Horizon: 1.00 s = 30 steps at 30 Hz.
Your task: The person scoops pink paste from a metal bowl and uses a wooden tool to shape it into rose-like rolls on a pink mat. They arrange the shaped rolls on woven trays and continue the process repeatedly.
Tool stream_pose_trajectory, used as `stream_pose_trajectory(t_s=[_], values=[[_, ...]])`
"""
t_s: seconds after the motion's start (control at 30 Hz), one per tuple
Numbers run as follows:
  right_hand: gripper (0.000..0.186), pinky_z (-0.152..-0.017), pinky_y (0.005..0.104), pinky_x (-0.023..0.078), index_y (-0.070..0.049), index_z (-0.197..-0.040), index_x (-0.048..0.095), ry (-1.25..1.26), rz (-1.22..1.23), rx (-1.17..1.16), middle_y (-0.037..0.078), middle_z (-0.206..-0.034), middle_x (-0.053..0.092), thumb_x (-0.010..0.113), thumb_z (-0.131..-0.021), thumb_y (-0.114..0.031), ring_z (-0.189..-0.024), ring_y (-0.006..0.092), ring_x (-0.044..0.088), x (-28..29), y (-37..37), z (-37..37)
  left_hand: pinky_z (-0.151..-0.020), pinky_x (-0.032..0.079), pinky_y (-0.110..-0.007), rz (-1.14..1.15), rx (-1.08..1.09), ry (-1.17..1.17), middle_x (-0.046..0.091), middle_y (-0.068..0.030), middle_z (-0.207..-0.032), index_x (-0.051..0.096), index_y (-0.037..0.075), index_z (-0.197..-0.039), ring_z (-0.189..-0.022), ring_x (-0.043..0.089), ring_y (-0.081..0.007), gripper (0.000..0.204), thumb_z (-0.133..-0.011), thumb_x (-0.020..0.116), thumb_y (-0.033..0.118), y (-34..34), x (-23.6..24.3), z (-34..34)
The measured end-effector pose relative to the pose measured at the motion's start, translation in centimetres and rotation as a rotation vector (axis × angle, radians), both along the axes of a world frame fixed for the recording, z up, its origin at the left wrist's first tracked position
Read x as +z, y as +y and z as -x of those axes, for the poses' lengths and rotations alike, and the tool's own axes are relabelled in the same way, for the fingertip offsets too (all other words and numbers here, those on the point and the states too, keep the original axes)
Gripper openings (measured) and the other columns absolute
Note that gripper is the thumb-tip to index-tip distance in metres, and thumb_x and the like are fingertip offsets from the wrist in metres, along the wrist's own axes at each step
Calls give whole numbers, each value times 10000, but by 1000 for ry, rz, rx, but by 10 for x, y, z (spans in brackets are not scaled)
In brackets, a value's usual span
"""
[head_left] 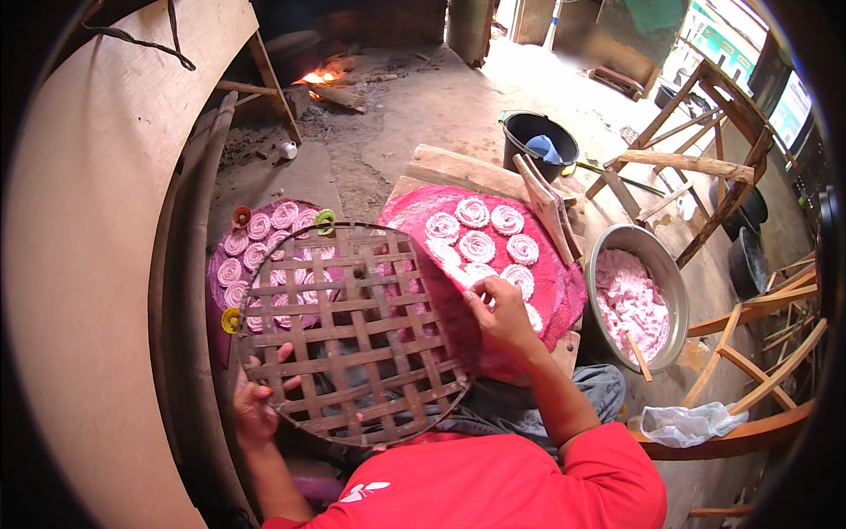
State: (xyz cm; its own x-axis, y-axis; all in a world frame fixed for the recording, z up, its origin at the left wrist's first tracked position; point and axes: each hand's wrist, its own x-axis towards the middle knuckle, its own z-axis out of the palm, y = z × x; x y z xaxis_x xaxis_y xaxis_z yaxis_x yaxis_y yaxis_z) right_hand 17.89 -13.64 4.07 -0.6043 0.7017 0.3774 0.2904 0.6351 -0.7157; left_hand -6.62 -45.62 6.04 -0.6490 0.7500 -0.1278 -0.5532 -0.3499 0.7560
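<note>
A round woven bamboo rack (352,349) is tilted in front of me, my left hand (260,397) gripping its lower-left rim. My right hand (500,313) pinches the edge of a red cloth sheet (555,291) at the rack's right, with white-pink piped rosettes (476,245) on the sheet, which lies over a wooden board (445,167). Left of it, partly seen through the rack, more pink rosettes (256,254) sit on a purple round mat (220,282), with small coloured cones (324,220) at its edge. A large metal basin (661,260) of pink dough (627,300) stands at the right.
An open wood fire (322,78) burns at the back left. A black bucket (560,132) with something blue stands behind the board. A pale panel (84,264) flanks my left. Wooden frames (705,163), dark tubs (747,264) and a plastic bag (687,426) are at the right.
</note>
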Motion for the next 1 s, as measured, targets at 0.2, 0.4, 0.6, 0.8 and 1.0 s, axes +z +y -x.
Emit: stream_pose_trajectory(t_s=[0.2, 0.4, 0.6, 0.8, 1.0], values=[[171, -702, 396, 406, -34, -821, 649, -63, -106, 46, 100, -770, 643, 660, -858, -201, -742, 272, 605, 3, -30, 43, -1032, 423, -567, -90, -148, -68, 370, -279, -1429, 427, 41, -1131, -1402, 294, -373, 463, -685, 496, -67, 34, -38, -38], [134, -765, 401, 362, -77, -814, 624, -126, -126, 193, 69, -826, 628, 649, -848, -205, -818, 261, 580, 13, -65, 79, -1051, 415, -531, -10, -226, -142, 344, -208, -1473, 321, 69, -1353, -1314, 427, -375, 630, -765, 496, -75, 37, -56, -61], [123, -754, 398, 370, -78, -807, 621, -115, -143, 362, 73, -804, 601, 644, -829, -197, -801, 256, 558, 17, -100, 102, -972, 486, -521, -80, -251, -225, 390, -158, -1444, 237, 84, -1433, -1238, 510, -350, 516, -956, 424, 29, 34, -69, -60], [124, -751, 401, 368, -78, -798, 622, -85, -194, 366, 68, -782, 596, 651, -818, -197, -790, 259, 558, 6, -115, 126, -943, 510, -466, -10, -180, -192, 529, -99, -1320, 347, 81, -1405, -1151, 582, -273, 456, -1022, 427, 316, 38, -85, -63], [177, -756, 417, 374, -71, -859, 649, -166, -206, 399, 95, -838, 625, 647, -824, -244, -810, 281, 574, 1, -124, 136, -930, 509, -394, 4, 8, -218, 579, -84, -1254, 459, 52, -1331, -1090, 612, -213, 513, -1020, 361, 448, 45, -103, -64]])
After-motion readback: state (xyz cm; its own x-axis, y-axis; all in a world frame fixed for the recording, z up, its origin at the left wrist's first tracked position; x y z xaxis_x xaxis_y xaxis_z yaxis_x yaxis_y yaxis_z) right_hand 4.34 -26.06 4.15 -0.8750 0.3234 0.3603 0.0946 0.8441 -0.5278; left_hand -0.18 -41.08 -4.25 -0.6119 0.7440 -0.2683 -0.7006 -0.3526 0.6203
